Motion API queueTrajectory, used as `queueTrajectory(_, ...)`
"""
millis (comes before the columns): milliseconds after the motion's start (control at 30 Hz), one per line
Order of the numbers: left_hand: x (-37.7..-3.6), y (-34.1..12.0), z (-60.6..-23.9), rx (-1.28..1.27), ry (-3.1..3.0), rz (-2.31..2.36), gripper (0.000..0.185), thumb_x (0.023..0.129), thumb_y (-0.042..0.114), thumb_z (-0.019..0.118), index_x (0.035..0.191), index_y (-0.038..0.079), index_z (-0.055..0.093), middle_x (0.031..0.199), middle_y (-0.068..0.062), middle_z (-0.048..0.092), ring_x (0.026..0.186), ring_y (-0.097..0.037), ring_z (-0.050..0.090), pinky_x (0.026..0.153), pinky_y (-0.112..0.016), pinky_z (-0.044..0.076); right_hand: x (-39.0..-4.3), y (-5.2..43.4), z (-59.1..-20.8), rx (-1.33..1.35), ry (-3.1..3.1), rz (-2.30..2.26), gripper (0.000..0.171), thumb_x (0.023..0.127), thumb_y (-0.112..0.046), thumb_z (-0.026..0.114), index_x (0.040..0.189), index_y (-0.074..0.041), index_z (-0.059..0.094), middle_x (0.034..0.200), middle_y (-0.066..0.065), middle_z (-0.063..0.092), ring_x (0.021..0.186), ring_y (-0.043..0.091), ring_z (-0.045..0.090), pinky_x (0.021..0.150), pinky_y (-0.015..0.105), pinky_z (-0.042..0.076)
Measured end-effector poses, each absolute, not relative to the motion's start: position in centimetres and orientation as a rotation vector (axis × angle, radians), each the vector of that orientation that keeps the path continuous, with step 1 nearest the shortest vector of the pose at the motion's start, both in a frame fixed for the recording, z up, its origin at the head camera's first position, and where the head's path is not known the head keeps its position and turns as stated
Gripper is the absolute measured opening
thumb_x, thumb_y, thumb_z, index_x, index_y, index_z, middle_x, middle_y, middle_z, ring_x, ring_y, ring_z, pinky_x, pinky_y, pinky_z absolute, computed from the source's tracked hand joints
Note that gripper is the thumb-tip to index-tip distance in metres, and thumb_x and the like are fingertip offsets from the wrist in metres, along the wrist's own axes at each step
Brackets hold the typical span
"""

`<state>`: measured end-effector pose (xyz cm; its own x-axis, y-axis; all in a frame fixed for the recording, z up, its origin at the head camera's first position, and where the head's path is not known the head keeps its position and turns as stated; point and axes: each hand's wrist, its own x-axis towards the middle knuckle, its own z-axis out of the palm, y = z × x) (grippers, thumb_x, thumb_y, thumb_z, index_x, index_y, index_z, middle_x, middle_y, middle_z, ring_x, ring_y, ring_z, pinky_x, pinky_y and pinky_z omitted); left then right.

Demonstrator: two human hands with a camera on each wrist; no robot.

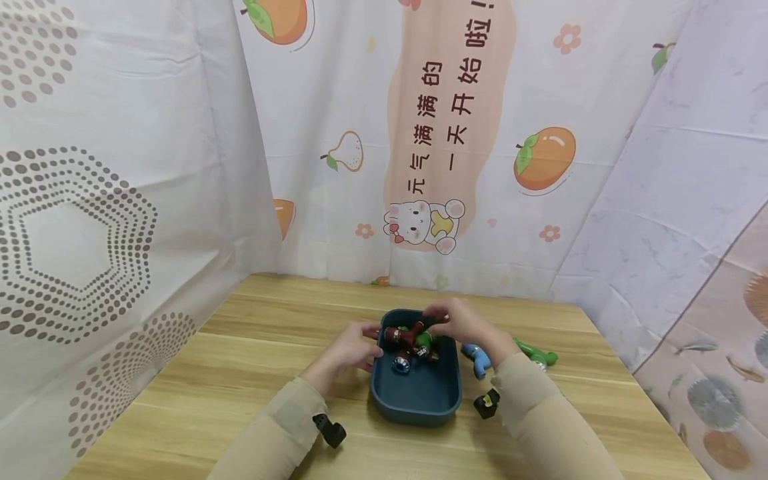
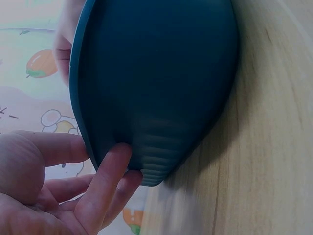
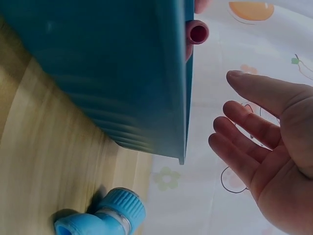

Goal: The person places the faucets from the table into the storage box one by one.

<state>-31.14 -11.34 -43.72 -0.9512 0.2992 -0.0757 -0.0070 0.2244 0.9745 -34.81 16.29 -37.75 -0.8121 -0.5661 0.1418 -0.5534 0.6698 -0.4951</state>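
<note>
With our left hand (image 1: 351, 345) bracing the wall of the teal tray (image 2: 161, 73) with straight fingers, we should lower the relaxed, empty right hand (image 1: 461, 323) slowly onto the pipe fittings (image 1: 408, 341) piled inside (they roll easily) at the tray's far end.

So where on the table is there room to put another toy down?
The table is bare left of the teal tray, from the left hand out to the curtain, and along the back edge. It is crowded right of the tray, by the blue pipe piece and green piece.
</note>
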Motion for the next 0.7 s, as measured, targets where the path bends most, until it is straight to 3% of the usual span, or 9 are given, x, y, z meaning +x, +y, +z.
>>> queueTrajectory(700, -31.2, -11.3, -43.7, 0.271, 2.247, 1.795, 0.065, 0.085, -0.010, 0.068, 0.147, -0.005, 0.048, 0.134, -0.026, 0.054, 0.089, -0.037, 0.072, 0.063, -0.042, 0.063, -33.4, 18.5, -35.8, -0.934, 2.878, -1.004, 0.035, 0.093, -0.011, 0.075, 0.127, -0.006, 0.070, 0.127, 0.011, 0.067, 0.118, 0.035, 0.060, 0.097, 0.053, 0.053)
